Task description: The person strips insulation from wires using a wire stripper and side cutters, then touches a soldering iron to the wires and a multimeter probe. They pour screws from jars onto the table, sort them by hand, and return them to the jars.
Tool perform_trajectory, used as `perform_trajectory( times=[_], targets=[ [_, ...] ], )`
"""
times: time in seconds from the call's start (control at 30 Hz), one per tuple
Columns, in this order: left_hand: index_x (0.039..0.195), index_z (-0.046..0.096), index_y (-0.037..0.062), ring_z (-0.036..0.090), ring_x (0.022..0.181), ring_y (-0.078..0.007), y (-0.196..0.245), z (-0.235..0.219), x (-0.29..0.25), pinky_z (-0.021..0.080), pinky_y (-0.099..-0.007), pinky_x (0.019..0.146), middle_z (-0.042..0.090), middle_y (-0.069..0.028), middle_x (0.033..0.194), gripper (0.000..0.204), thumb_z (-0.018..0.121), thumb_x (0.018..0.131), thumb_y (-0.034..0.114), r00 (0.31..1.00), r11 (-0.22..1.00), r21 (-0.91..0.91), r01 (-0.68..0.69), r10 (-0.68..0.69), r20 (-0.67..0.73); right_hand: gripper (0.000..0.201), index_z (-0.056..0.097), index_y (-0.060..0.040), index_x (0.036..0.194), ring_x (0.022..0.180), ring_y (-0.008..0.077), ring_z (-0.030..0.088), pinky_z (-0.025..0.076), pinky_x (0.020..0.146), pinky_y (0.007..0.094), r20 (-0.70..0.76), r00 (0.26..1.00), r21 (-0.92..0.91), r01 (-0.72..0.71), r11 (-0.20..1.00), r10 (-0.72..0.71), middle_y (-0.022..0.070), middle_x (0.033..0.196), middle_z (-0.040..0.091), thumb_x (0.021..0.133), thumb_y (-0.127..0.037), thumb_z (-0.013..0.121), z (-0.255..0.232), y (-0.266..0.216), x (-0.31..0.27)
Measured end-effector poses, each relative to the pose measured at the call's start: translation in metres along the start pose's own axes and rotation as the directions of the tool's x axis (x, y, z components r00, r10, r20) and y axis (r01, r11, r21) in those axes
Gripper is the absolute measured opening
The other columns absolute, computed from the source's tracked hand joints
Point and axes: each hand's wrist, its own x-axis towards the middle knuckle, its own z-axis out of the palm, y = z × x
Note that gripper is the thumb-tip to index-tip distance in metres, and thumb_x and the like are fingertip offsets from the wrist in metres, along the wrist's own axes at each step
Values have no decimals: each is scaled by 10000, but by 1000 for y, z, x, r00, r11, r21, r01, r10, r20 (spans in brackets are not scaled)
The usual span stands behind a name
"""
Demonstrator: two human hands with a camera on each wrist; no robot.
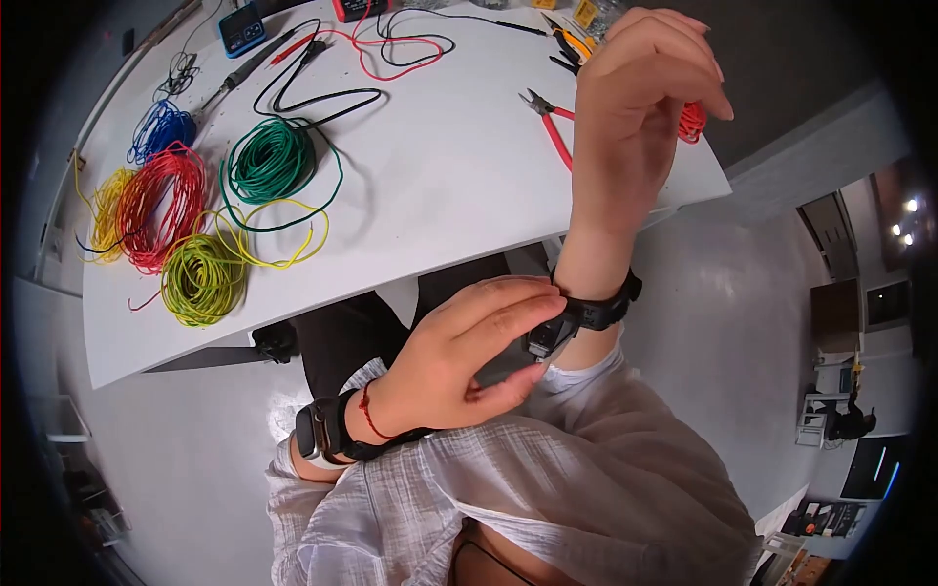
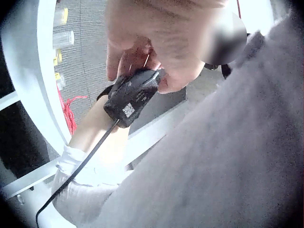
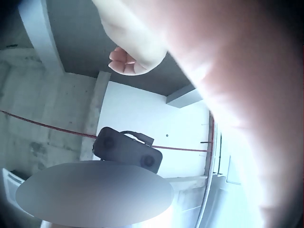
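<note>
My left hand (image 1: 454,356) reaches across to the right wrist in the head view, its fingers and thumb on either side of a small black wrist camera (image 1: 549,335). That camera sits on a black strap (image 1: 604,311). In the left wrist view, the left hand (image 2: 161,35) holds the black camera body (image 2: 135,97), and a thin cable (image 2: 78,168) runs from it. My right hand (image 1: 635,117) is raised over the table's right side, fingers loosely bent and holding nothing. The right wrist view shows its curled fingertips (image 3: 124,61).
On the white table (image 1: 440,186) lie green wire (image 1: 269,161), red wire (image 1: 161,210), yellow-green wire (image 1: 203,281) and blue wire (image 1: 163,132). Red-handled cutters (image 1: 557,137), a soldering iron (image 1: 239,73) and a blue meter (image 1: 241,31) are farther back.
</note>
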Motion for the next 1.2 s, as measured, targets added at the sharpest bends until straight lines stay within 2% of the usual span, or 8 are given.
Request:
perform_trajectory(
  times=[0.23,0.3,0.33,0.4,0.5,0.63,0.9,1.2],
  targets=[
    [1049,545,-51,556,991,-305,2,-3,0,432,-344,857,557,-189,1055,355,615,717,56,997,998,6,61,-61,-42,204,553,-45,949,650,182,536,489,698,274,-35,997,-54,71,996,-73,61,712,529,860,-226,523,-16,2,-1],
    [1029,547,-28,565,953,-295,0,-6,-2,444,-327,823,566,-172,1034,331,629,719,51,993,995,19,100,-98,-73,278,537,-34,804,698,181,523,431,664,329,-280,908,-611,82,788,-312,50,711,523,868,-289,446,-19,18,-3],
    [1010,549,-6,574,916,-284,-2,-6,-3,455,-310,789,575,-155,1012,309,643,720,46,985,990,29,140,-136,-110,278,537,-34,804,698,181,523,431,664,329,-273,909,-611,89,787,-315,50,711,523,868,-289,446,-23,25,-3],
    [910,559,-1,583,796,-244,-4,-4,-3,455,-282,706,591,-127,895,231,670,720,71,961,980,33,194,-183,-205,187,531,-22,827,666,174,491,408,685,329,-330,843,-870,-98,483,-425,60,762,515,832,-202,480,-35,39,-2],
    [735,536,1,495,593,-161,-9,-4,-2,396,-238,554,546,-70,697,249,743,672,125,899,954,45,298,-265,-350,199,539,-32,846,673,174,497,402,688,322,-312,743,-948,-199,249,-592,58,767,526,835,-220,475,-53,60,2],
    [688,512,2,480,575,-147,-15,-3,-7,390,-232,550,527,-64,649,272,746,682,141,848,925,-24,378,-357,-391,200,540,-32,855,703,173,502,399,709,319,-308,709,-951,-202,236,-635,54,775,523,821,-223,490,-62,65,2],
    [658,488,-4,442,539,-154,-13,-4,-5,367,-248,524,492,-65,599,255,678,761,131,806,880,-70,470,-460,-372,187,506,-27,910,805,163,469,398,754,352,-651,492,-746,-274,608,-577,58,873,475,789,-168,522,-72,57,-4],
    [693,494,-1,467,585,-161,-17,-6,-8,374,-253,560,504,-70,638,194,644,776,89,825,892,-107,439,-448,-345,175,505,-29,909,820,161,459,388,776,356,-689,403,-716,-245,654,-603,53,884,465,780,-146,520,-79,53,-5]
  ],
)
